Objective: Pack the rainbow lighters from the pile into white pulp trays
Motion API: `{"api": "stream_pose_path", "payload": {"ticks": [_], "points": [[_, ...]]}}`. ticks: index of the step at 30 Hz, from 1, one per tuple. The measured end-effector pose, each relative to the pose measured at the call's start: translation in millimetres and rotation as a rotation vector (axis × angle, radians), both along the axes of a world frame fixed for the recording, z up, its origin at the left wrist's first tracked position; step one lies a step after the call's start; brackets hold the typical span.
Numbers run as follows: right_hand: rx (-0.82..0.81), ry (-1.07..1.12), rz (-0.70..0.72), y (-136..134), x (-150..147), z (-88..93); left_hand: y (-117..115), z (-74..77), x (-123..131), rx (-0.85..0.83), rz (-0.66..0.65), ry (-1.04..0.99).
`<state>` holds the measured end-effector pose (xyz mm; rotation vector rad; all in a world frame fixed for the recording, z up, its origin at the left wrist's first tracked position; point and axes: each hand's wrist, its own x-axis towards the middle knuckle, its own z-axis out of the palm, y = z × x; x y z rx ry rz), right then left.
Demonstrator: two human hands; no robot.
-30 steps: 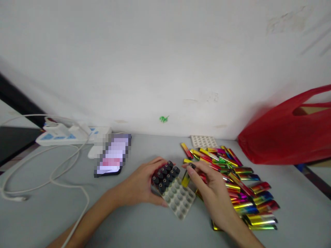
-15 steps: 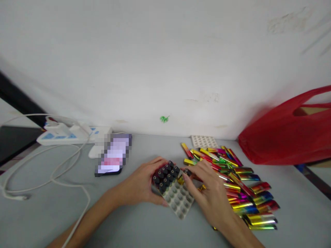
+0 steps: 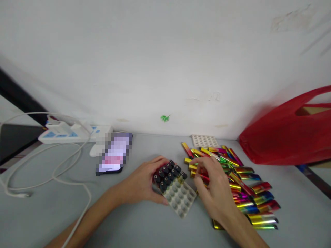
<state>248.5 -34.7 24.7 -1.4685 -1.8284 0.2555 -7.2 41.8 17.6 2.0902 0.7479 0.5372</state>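
My left hand grips a pale moulded tray at its left end, tilted above the grey table. Several black-capped sticks stand in the tray's upper rows; the lower sockets are bare. My right hand hovers just right of the tray over a pile of shiny rainbow-coloured sticks. Its fingers are curled and pinch towards a gold and red stick at the pile's left edge.
A second pale tray lies by the wall behind the pile. A red plastic bag sits at the right. A phone, a white power strip and looping white cables occupy the left.
My right hand set a gold stick into the tray beside the black-capped ones, then drew back right to the pile. The left hand kept hold of the tray.
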Motion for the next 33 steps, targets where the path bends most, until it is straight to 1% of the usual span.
{"api": "stream_pose_path", "payload": {"ticks": [3,6,8,14,19,23,27,30,33], "points": [[0.013,-0.136,-0.11,4.4,2.4,-2.3,-0.9,-1.9,-1.2,0.002,0.02,0.018],[0.011,-0.268,-0.152,6.6,1.8,-5.9,-1.8,-3.0,-1.6,0.003,0.04,0.035],[0.006,-0.312,-0.171,6.8,1.0,-8.8,-2.0,-2.6,-1.3,0.005,0.046,0.039],[0.002,-0.363,-0.161,6.3,-0.2,-15.9,-0.5,-2.0,-0.8,0.015,0.029,0.035],[0.001,-0.359,-0.175,6.6,-0.1,-15.8,0.2,-3.1,-1.1,0.017,0.025,0.024],[0.031,-0.388,-0.276,8.5,4.7,-13.9,0.3,-2.6,-0.7,0.011,-0.001,-0.002],[0.033,-0.463,-0.398,13.2,15.3,-13.5,0.7,-2.2,-0.8,0.017,0.008,-0.004],[0.023,-0.481,-0.443,17.4,24.4,-14.7,1.4,-1.9,-1.1,0.014,0.002,-0.009],[0.004,-0.453,-0.465,21.8,34.0,-15.5,1.6,-1.7,-1.5,0.004,-0.003,0.001]]}}
